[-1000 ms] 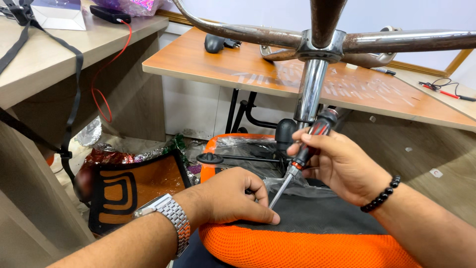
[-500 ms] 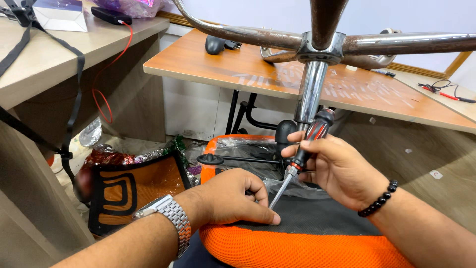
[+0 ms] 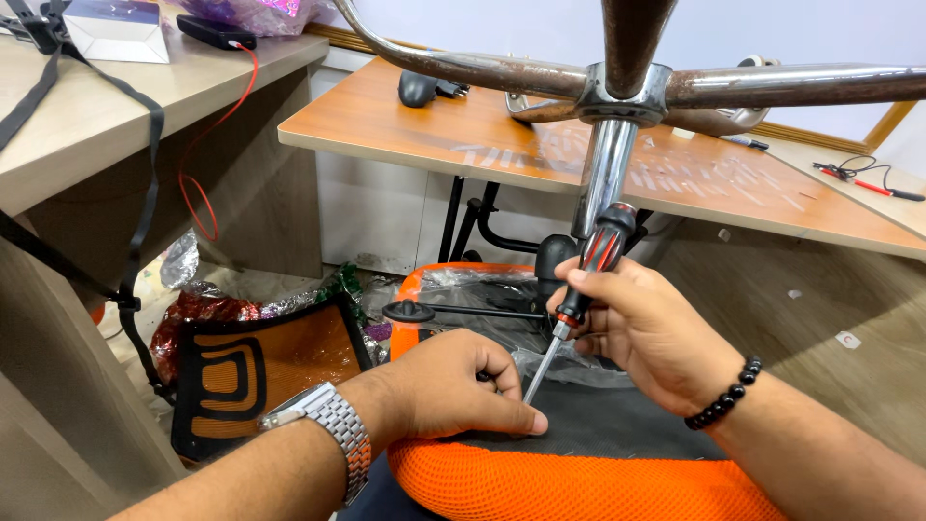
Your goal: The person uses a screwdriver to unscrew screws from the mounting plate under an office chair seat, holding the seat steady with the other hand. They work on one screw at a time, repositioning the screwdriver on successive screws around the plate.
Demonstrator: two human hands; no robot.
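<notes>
An upturned office chair lies before me: its orange mesh seat (image 3: 540, 482) faces down, its black underside (image 3: 617, 420) faces up, and a chrome column (image 3: 606, 174) rises to a rusty star base (image 3: 617, 82). My right hand (image 3: 651, 333) grips a red and black screwdriver (image 3: 579, 285), its tip down on the black underside. My left hand (image 3: 449, 386), with a metal watch on the wrist, rests on the seat edge; its thumb lies right beside the tip.
A black lever with a knob (image 3: 415, 311) sticks out left of the column. Clear plastic wrap (image 3: 473, 289) covers part of the seat. An orange and black panel (image 3: 260, 376) leans on the floor at left. Wooden desks (image 3: 463, 125) stand behind and to the left.
The screwdriver has tilted a little and my right hand has shifted slightly around its handle. My left hand stays put on the seat.
</notes>
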